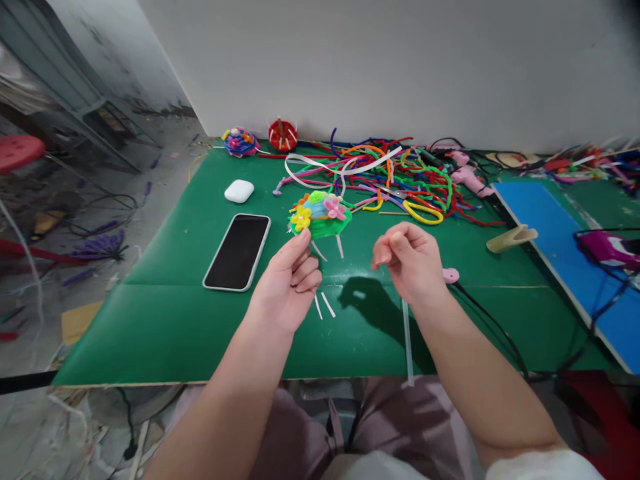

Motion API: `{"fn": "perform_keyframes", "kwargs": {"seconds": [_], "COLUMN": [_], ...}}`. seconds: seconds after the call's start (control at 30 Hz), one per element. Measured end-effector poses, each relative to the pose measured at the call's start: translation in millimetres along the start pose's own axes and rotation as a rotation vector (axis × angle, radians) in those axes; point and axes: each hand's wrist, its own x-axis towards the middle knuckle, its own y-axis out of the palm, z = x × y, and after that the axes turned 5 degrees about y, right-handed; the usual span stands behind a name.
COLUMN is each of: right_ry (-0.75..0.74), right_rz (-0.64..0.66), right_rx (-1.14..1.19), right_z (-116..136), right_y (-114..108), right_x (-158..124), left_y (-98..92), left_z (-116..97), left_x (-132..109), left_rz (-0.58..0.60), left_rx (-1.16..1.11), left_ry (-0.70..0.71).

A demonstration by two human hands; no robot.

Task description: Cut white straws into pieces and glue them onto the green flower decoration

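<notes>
My left hand (295, 283) is closed, thumb and fingers pinching the lower edge of a pipe-cleaner craft piece (324, 217). That piece has a green base, a light blue middle, and yellow and pink flowers; white strips stick out below it. To its right, my right hand (410, 260) is raised over the table with thumb and fingertips pressed together. Whatever may be between those fingertips is too small to make out. Behind my right wrist lies a pink glue gun (451, 275), mostly hidden, with a clear glue stick (408, 343) pointing toward me. Two white strips (328, 305) lie below my left hand.
On the green table (165, 327) lie a phone (238, 253) and a white earbud case (239, 191). Tangled pipe cleaners (370, 167) and yellow-handled scissors (423, 212) are behind my hands. A blue board (565, 267), bamboo piece (511, 239) and black cables are right.
</notes>
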Motion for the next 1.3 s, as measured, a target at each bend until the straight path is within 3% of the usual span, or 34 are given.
{"fn": "perform_keyframes", "kwargs": {"seconds": [0.2, 0.53, 0.73, 1.03, 1.3], "right_ry": [-0.022, -0.058, -0.195, -0.261, -0.192], "right_rz": [-0.182, -0.03, -0.064, -0.07, -0.072], "right_rx": [-0.057, -0.425, -0.675, -0.722, -0.657], "right_z": [0, -8, -8, -8, -8], "right_y": [0, 5, 12, 13, 14], "right_x": [4, -5, -10, -12, -12], "left_y": [-0.9, 1.0, 4.0, 4.3, 4.6], "left_z": [0, 6, 13, 15, 15], "left_x": [1, 0, -3, -3, -2], "left_rz": [0.001, 0.019, 0.019, 0.018, 0.006], "left_rx": [0.01, 0.087, 0.143, 0.162, 0.172], "left_ry": [0.013, 0.089, 0.094, 0.089, 0.102]}}
